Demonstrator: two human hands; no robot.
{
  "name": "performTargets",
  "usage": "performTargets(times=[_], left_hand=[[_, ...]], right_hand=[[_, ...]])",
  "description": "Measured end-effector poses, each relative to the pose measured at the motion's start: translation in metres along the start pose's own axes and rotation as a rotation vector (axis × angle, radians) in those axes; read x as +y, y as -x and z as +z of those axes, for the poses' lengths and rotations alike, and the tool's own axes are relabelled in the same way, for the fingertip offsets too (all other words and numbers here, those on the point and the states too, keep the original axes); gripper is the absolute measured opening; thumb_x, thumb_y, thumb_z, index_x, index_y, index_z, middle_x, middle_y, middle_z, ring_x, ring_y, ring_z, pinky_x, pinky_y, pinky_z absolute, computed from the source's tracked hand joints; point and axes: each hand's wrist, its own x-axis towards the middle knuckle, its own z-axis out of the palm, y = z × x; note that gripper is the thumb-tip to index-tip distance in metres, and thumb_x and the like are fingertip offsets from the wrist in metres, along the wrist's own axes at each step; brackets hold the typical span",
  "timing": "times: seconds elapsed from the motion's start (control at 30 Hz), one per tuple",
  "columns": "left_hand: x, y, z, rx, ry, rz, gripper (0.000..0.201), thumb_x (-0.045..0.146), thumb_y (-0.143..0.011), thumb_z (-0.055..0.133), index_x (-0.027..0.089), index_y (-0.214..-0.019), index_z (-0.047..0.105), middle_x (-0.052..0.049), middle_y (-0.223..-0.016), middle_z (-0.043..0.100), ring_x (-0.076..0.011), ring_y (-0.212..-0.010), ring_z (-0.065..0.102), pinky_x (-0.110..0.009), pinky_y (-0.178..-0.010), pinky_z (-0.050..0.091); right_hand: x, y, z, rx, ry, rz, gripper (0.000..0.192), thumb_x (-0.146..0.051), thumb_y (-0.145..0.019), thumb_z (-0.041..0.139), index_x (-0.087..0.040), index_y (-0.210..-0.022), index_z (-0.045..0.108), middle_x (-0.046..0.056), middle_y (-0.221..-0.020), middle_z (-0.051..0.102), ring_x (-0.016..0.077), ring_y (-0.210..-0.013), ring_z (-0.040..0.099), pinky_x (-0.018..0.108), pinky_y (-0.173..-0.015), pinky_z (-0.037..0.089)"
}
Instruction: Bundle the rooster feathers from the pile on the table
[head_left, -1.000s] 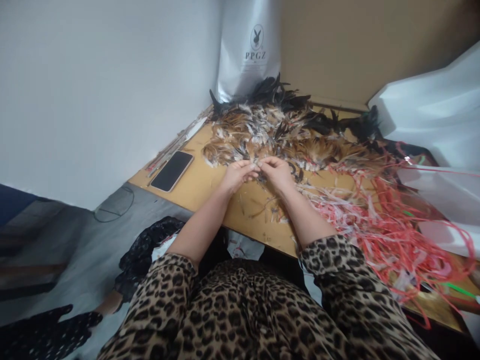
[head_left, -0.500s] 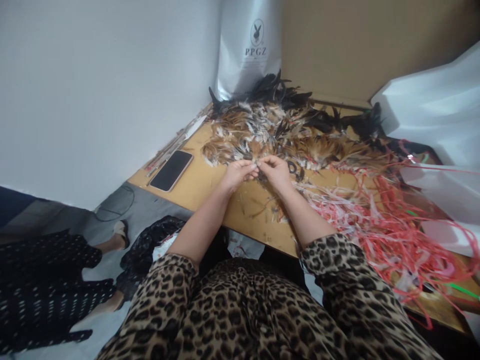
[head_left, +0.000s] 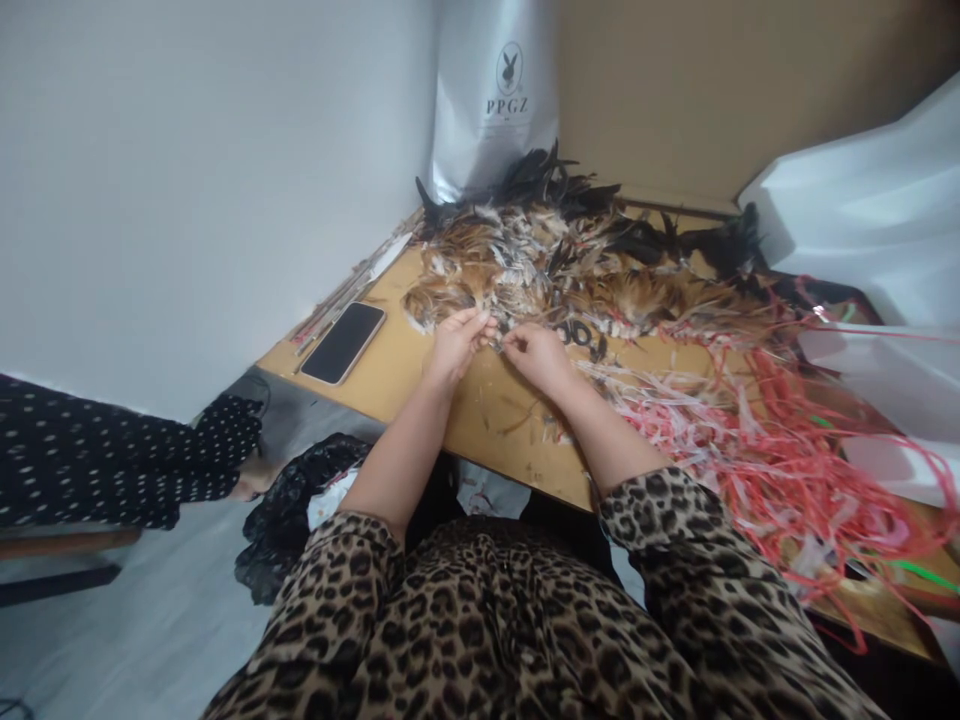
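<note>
- Since a second ago the left hand (head_left: 455, 343) has slid up to the near edge of the heap of brown, white and black feathers (head_left: 555, 270), while the right hand (head_left: 534, 352) has drawn slightly apart from it; judging by that, a fresh feather is being picked out.
- Both hands are pinched narrow on something thin between them; I cannot tell its long axis or heading.
- The black phone (head_left: 344, 342) lies left on the tan wooden table (head_left: 420, 385); the tangle of red and white plastic strips (head_left: 757, 440) lies right.
</note>
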Motion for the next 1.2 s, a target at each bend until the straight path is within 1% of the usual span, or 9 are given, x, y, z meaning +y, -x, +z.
performTargets(times=[0.23,0.37,0.53,0.63,0.8,0.93,1.0,1.07,1.2], left_hand=[[0.001,0.002,0.003,-0.003,0.006,-0.019,0.013,0.024,-0.07,0.068,0.013,-0.073,0.062,-0.002,-0.07,0.064,-0.003,-0.054,0.054,-0.014,-0.048,0.04],[0.002,0.003,0.004,-0.003,0.002,-0.014,0.012,0.024,-0.071,0.066,0.013,-0.072,0.062,-0.002,-0.069,0.064,-0.0029,-0.054,0.053,-0.013,-0.047,0.039],[0.001,0.002,0.003,0.019,-0.013,-0.019,0.013,0.024,-0.071,0.066,0.013,-0.075,0.062,-0.002,-0.071,0.065,-0.0026,-0.055,0.054,-0.013,-0.048,0.039],[0.0,0.002,0.003,0.007,0.009,-0.007,0.014,0.025,-0.07,0.068,0.013,-0.074,0.062,-0.001,-0.071,0.064,-0.0025,-0.054,0.054,-0.014,-0.048,0.04],[0.0,0.002,0.003,0.003,0.034,0.003,0.016,0.025,-0.068,0.069,0.013,-0.074,0.062,-0.001,-0.071,0.064,-0.0028,-0.054,0.054,-0.015,-0.048,0.04],[-0.002,0.001,0.002,-0.01,0.047,0.007,0.017,0.025,-0.067,0.07,0.012,-0.074,0.062,-0.002,-0.071,0.064,-0.0027,-0.053,0.054,-0.014,-0.047,0.039],[-0.002,0.001,0.002,-0.01,0.045,0.001,0.017,0.025,-0.067,0.07,0.012,-0.074,0.062,-0.002,-0.07,0.064,-0.0028,-0.053,0.054,-0.013,-0.046,0.038],[-0.001,0.002,0.002,-0.003,0.04,-0.007,0.016,0.025,-0.067,0.07,0.012,-0.074,0.061,-0.002,-0.07,0.065,-0.003,-0.054,0.054,-0.013,-0.047,0.039],[-0.002,0.002,0.002,-0.006,0.036,-0.003,0.015,0.025,-0.068,0.069,0.012,-0.074,0.062,-0.002,-0.069,0.064,-0.0029,-0.053,0.054,-0.014,-0.047,0.039]], right_hand=[[-0.005,-0.001,-0.009,-0.048,0.125,0.107,0.017,-0.025,-0.073,0.052,-0.02,-0.075,0.067,0.003,-0.071,0.066,0.0152,-0.066,0.056,0.025,-0.063,0.038],[-0.01,-0.002,-0.006,-0.046,0.2,0.145,0.019,-0.031,-0.075,0.052,-0.021,-0.078,0.068,0.003,-0.071,0.066,0.0164,-0.066,0.057,0.026,-0.061,0.036],[-0.017,-0.004,0.003,-0.036,0.321,0.135,0.027,-0.039,-0.077,0.051,-0.019,-0.087,0.067,0.008,-0.084,0.067,0.019,-0.074,0.058,0.026,-0.062,0.037],[-0.016,-0.005,0.006,-0.069,0.344,0.137,0.022,-0.032,-0.076,0.051,-0.019,-0.083,0.067,0.01,-0.087,0.068,0.0197,-0.075,0.059,0.027,-0.062,0.037],[-0.002,-0.01,0.003,-0.014,0.115,0.234,0.018,-0.026,-0.07,0.051,-0.019,-0.07,0.067,0.004,-0.068,0.066,0.0157,-0.063,0.056,0.025,-0.057,0.036],[0.013,-0.015,0.0,0.041,-0.21,0.33,0.022,-0.029,-0.067,0.053,-0.013,-0.072,0.068,0.0,-0.059,0.06,0.0103,-0.051,0.048,0.021,-0.052,0.036],[0.015,-0.015,0.0,0.05,-0.264,0.339,0.026,-0.032,-0.068,0.053,-0.012,-0.074,0.068,0.0,-0.057,0.059,0.0097,-0.05,0.047,0.021,-0.051,0.036],[0.011,-0.014,0.001,0.033,-0.204,0.313,0.027,-0.034,-0.068,0.053,-0.013,-0.074,0.069,0.0,-0.059,0.061,0.0104,-0.052,0.049,0.021,-0.052,0.037],[-0.006,-0.008,0.004,-0.047,0.135,0.257,0.026,-0.038,-0.069,0.055,-0.019,-0.076,0.07,0.005,-0.072,0.067,0.0159,-0.065,0.058,0.025,-0.06,0.039]])
